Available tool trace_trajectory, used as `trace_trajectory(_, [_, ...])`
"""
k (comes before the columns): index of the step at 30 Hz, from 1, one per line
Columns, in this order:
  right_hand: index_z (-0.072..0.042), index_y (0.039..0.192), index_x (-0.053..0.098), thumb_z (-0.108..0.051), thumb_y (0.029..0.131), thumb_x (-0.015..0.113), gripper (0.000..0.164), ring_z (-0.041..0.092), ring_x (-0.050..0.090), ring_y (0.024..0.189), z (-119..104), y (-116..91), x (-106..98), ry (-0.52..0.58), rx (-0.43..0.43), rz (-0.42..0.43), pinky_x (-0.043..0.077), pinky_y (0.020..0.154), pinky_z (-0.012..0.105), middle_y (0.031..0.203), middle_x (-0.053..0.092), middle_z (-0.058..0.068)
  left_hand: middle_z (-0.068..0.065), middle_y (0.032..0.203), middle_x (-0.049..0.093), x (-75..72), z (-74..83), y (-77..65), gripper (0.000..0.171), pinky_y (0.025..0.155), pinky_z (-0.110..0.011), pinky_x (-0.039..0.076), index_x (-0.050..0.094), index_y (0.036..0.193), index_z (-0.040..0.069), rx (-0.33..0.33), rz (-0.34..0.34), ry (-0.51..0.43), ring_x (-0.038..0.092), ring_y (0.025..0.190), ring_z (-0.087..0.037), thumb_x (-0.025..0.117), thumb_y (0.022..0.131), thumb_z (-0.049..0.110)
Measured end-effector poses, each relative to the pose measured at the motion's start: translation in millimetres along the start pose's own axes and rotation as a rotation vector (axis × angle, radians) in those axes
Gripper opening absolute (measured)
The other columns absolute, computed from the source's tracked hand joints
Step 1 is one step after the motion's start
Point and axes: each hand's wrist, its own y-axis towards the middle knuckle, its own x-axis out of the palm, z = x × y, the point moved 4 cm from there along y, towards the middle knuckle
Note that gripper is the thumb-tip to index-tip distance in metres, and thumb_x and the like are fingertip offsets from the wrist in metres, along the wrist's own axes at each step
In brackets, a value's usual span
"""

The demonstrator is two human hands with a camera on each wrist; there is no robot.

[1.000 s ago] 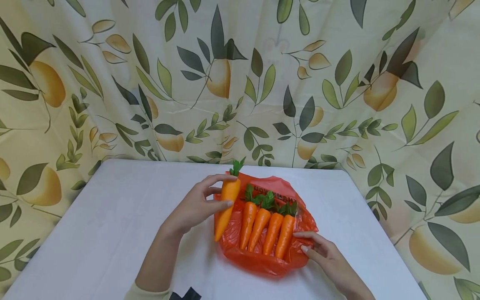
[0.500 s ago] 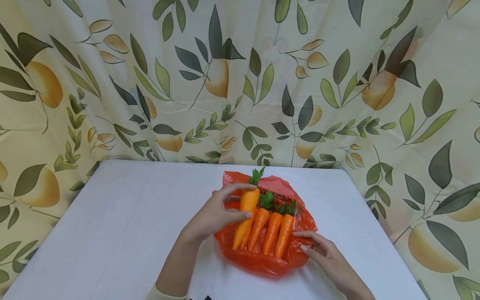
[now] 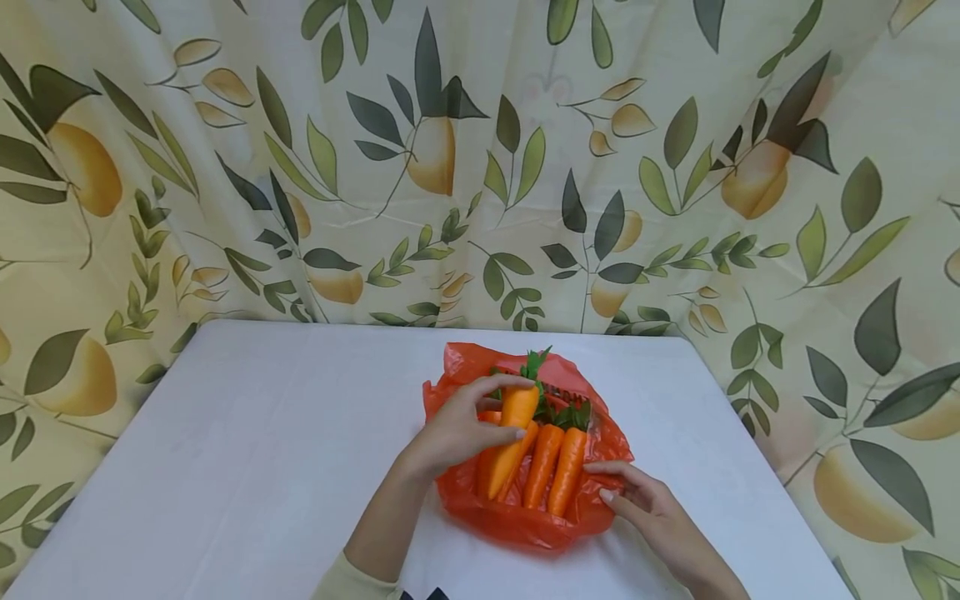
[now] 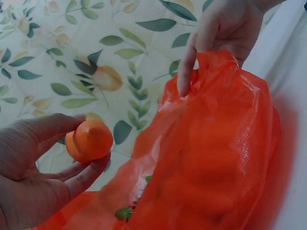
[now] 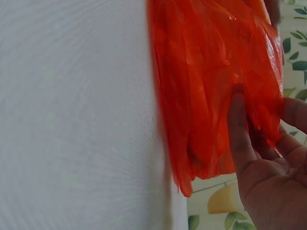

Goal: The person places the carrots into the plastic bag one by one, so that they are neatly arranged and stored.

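My left hand pinches an orange carrot with a green leafy top between thumb and fingers, over the middle of a red plastic bag. In the left wrist view the tapered tip of that carrot points at the camera, apart from the bag. Several more carrots lie side by side in the bag's opening, the rightmost carrot in plain sight; those on the left are partly hidden behind my left hand and the held one. At the right edge of the bag, my right hand pinches the crinkled plastic.
A white-covered table carries the bag near its middle and stretches far to the left. Behind it hangs a curtain printed with leaves and yellow fruit, right along the table's back edge. Dark lettering shows on the bag's far flap.
My left hand has carried the carrot rightward and a little down, from the bag's left edge to over the carrots lying in it. The right hand keeps its place on the bag.
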Motion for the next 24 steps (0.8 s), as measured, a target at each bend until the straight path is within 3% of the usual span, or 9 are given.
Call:
trace_trajectory(10, [-0.002,0.144,0.054,-0.019,0.106,0.060,0.042,0.007,0.058,0.123,0,0,0,0.001,0.000,-0.001,0.051,0.097,0.027,0.148,0.051,0.022,0.000,0.134,0.059,2.9,-18.6,10.6,0.049,0.081,-0.042,0.060,0.068,0.130,0.036,-0.047,0.052,0.080,0.056,0.124,-0.031,0.081,0.090,0.010])
trace_trajectory(24, [-0.002,0.144,0.055,-0.018,0.106,0.060,0.041,0.008,0.059,0.121,1,0,0,-0.018,-0.004,0.010,0.052,0.096,0.028,0.147,0.052,0.022,-0.002,0.134,0.059,-14.4,-39.2,12.1,0.050,0.086,-0.045,0.059,0.066,0.134,0.029,-0.081,0.108,0.117,0.056,0.123,-0.032,0.078,0.091,0.006])
